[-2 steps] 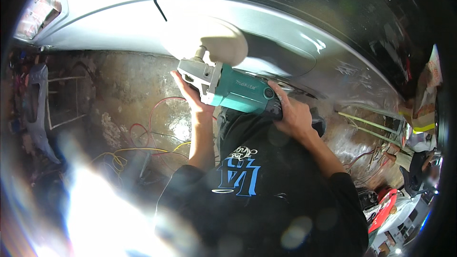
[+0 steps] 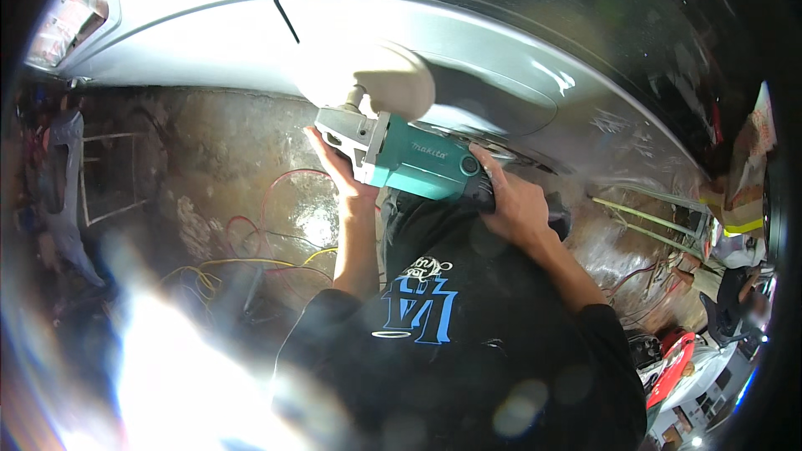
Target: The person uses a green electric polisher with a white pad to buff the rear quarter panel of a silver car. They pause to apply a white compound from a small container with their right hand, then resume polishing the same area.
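Observation:
A teal power polisher (image 2: 426,163) with a grey metal head lies slantwise in both my hands. Its round, pale polishing pad (image 2: 405,79) is up against the silver car panel (image 2: 493,71); glare washes out the pad's left part. My left hand (image 2: 341,169) cups the metal head from the near left, its fingers partly hidden behind the housing. Round the black rear end of the polisher's body, my right hand (image 2: 516,200) is closed, with the thumb side near the round button.
Red and yellow cables (image 2: 251,263) loop over the stained floor at left. A grey bumper-like part (image 2: 67,192) stands beside a thin frame at far left. At right are a pale green-legged stand (image 2: 652,224) and a person (image 2: 735,296) at the rim.
The polishing pad and metal head have dipped very slightly toward me. Both hands keep their hold on the polisher.

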Demonstrator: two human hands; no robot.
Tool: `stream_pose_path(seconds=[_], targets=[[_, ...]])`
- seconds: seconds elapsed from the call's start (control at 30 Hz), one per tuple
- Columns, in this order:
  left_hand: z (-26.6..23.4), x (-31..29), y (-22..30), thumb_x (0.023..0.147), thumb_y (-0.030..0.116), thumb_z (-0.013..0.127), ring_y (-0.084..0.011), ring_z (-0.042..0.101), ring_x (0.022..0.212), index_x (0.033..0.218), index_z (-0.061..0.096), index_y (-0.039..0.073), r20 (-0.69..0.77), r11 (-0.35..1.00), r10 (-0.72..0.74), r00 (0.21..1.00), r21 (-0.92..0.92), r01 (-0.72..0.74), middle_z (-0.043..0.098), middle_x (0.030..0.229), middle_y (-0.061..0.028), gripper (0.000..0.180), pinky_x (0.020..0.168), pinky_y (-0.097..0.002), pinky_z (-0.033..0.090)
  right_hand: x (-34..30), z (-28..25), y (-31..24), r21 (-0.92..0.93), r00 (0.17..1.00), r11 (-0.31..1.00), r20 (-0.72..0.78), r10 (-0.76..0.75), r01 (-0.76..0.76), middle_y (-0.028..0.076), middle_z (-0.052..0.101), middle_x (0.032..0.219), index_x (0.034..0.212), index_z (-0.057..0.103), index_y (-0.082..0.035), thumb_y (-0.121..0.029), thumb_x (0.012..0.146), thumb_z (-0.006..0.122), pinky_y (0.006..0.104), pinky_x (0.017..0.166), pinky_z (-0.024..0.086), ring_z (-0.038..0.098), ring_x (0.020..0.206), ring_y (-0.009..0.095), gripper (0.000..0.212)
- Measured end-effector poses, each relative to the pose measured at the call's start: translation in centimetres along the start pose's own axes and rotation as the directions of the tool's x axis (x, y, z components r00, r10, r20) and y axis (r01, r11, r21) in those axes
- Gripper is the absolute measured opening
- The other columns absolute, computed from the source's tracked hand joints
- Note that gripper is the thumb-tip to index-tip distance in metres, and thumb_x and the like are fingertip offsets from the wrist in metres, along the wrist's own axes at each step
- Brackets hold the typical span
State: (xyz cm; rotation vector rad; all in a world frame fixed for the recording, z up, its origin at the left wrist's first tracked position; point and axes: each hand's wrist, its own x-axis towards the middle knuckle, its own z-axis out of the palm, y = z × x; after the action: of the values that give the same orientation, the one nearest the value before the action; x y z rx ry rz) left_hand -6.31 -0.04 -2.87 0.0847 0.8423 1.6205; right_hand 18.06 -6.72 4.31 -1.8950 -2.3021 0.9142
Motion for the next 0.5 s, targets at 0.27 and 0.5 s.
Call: stream_pose_path(seconds=[0.27, 0.5], targets=[[-4.9, 0.6, -4.0, 0.097, 0.062, 0.035, -0.0257, 0.061, 0.105, 0.131, 0.051, 0.010, 0.078, 0.950, -0.201, 0.977, -0.230, 0.213, 0.061, 0.123, -0.0094, 0.064, 0.090, -0.0413, 0.051, -1.3, -3.1, -4.0, -0.173, 0.985, 0.985, 0.162, 0.053, -0.024, 0.016, 0.062, 0.090, 0.153, 0.017, -0.023, -0.009, 0.066, 0.078, 0.0450, 0.066, 0.053, 0.065, 0.081, 0.035, 0.107], [1.4, -0.3, 0.6, 0.097, 0.062, 0.037, -0.0246, 0.064, 0.095, 0.120, 0.057, 0.009, 0.054, 0.960, -0.171, 0.984, -0.215, 0.179, 0.064, 0.111, -0.0081, 0.062, 0.083, -0.0404, 0.054, -3.6, -6.2, -6.6, -0.154, 0.999, 0.988, -0.028, -0.020, 0.015, 0.012, 0.057, 0.082, 0.153, 0.020, -0.019, -0.007, 0.061, 0.080, 0.0440, 0.064, 0.050, 0.062, 0.074, 0.031, 0.110]])
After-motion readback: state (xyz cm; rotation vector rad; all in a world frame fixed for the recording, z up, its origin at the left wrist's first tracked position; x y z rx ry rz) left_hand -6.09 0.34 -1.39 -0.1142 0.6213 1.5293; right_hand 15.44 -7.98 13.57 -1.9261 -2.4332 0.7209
